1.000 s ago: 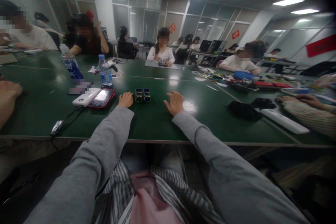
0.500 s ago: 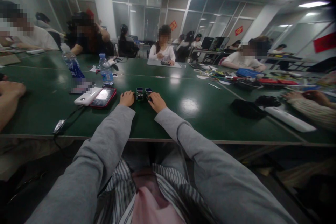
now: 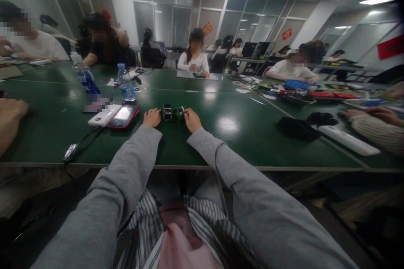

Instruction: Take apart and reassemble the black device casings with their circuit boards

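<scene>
Two small electronic modules stand side by side on the green table (image 3: 202,143), in front of me. The left circuit board module (image 3: 167,112) has a dark top face and stands by itself. My right hand (image 3: 192,120) pinches the near right edge of the other circuit board module (image 3: 179,113), whose green board now faces up; its underside is hidden. Palm down on the table, my left hand (image 3: 152,117) lies just left of the first module, holding nothing, its fingers loosely bent and their tips partly out of sight.
Left of my hands lie a red-edged phone (image 3: 123,117), a white power bank (image 3: 104,116) with a cable, and two bottles (image 3: 126,84). At right are a black pouch (image 3: 296,129), a white bar (image 3: 349,140) and tangled cables (image 3: 271,88). Other people sit around the table.
The right module has been turned in my right hand, so its dark top face no longer shows and green board does. My right hand has shifted slightly right. My left hand is nearly still.
</scene>
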Demonstrator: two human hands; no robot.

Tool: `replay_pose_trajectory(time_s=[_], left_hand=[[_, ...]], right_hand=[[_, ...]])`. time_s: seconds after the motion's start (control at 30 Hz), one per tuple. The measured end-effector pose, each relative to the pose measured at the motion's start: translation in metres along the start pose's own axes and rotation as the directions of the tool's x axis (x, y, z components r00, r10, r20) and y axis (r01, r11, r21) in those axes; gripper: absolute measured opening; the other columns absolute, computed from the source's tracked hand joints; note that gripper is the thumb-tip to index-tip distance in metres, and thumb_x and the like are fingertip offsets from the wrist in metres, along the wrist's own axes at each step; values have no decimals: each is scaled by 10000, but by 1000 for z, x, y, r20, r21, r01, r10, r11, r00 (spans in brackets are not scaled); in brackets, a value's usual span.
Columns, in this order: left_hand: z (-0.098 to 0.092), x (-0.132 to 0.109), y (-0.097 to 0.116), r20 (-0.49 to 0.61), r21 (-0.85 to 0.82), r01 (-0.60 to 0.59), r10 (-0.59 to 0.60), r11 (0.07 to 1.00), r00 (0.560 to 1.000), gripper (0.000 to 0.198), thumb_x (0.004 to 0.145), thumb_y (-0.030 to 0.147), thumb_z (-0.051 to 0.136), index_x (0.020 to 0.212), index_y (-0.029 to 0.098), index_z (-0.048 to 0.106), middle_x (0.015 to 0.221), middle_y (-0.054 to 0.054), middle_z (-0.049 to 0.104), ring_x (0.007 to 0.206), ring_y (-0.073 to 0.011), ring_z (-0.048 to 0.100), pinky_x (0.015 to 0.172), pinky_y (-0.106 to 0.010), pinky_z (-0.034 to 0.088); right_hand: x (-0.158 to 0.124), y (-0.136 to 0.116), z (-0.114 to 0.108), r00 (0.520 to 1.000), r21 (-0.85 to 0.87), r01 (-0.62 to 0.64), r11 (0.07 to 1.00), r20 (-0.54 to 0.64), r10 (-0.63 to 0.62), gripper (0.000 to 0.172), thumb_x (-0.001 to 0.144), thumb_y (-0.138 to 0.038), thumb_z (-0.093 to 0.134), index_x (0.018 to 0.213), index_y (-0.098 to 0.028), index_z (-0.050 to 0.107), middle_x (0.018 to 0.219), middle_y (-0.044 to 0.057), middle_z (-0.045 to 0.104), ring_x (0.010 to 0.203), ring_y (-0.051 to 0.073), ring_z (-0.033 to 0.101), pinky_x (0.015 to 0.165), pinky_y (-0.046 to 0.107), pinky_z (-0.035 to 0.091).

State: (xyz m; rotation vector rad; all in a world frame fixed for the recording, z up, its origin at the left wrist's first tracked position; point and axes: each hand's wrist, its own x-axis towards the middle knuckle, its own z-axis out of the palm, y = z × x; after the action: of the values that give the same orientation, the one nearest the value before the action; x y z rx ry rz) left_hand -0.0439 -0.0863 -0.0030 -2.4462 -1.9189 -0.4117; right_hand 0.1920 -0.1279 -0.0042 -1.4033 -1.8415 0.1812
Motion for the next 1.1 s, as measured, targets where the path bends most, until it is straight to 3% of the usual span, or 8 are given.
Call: replay_pose_trajectory(time_s=[0.13,0.3,0.7,0.9,1.1], left_hand=[[1,1,0,-1,5,6,-6,1000,1000,457,1033,250,317,1441,212,518,1571,-106,445,1442,-290,398,1163,-536,344],[3,2,-1,-8,1,7,-7,1000,1000,464,1032,250,311,1450,218,511,1569,-102,448,1445,-290,393,1165,-543,340],[0,0,1,0,-4,7,-7,1000,1000,450,1037,260,317,1439,213,514,1575,-102,441,1443,-280,400,1170,-524,338],[-2,-1,3,2,-7,9,-9,1000,1000,450,1036,252,318,1438,214,514,1573,-106,441,1443,-282,396,1171,-516,335],[-2,-1,3,5,-14,12,-12,1000,1000,448,1032,253,326,1439,238,513,1568,-97,447,1445,-282,387,1171,-529,327]], right_hand=[[-1,1,2,1000,46,20,999,-2,-20,143,943,-242,550,1066,-180,587,1083,107,647,1033,247,593,962,407,476],[1,2,2,1000,115,8,993,5,-9,140,899,-165,543,1026,-199,588,1075,90,653,1042,228,609,986,395,475],[7,16,-5,973,200,-218,955,-34,230,265,920,-188,420,1093,-196,620,972,63,688,927,205,646,916,376,513],[8,17,-9,960,199,-265,943,-40,278,269,927,-176,418,1061,-197,651,1021,67,698,974,205,642,978,391,487],[8,14,-12,945,194,-307,932,-52,323,253,925,-189,452,1080,-200,653,978,54,700,927,188,652,922,346,506]])
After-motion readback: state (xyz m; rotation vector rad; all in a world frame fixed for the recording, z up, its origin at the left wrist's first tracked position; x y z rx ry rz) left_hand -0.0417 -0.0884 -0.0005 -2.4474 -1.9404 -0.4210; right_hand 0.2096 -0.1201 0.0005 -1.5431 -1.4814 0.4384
